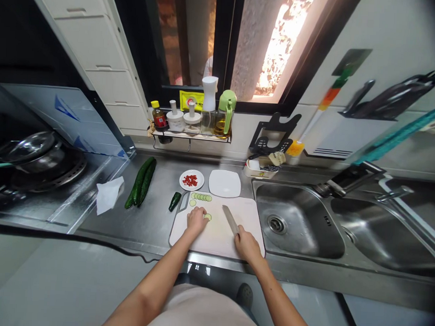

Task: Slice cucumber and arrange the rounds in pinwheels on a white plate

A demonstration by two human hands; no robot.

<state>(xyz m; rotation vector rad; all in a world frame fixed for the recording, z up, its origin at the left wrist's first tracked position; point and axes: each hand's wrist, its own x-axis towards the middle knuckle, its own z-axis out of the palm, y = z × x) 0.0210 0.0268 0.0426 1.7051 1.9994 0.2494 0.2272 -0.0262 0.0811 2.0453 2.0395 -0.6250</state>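
My left hand point(196, 220) is over the left half of the white cutting board point(221, 242), its fingers closed at a pale green cucumber slice point(208, 217). On the right half, my right hand point(247, 243) grips a kitchen knife point(230, 220) by the handle, the blade pointing up and left over the board. A row of overlapping cucumber slices point(201, 197) lies along the board's far edge, with one loose slice point(192, 203) just below it. Left of the board rests a cut cucumber piece point(174, 201).
Whole cucumbers point(141, 183) and a white paper towel point(109, 195) lie to the left. Behind the board are a plate of chopped red pieces point(191, 180) and a white square plate point(224, 183). A double sink point(297, 219) borders the right; a condiment rack point(192, 135) hangs behind.
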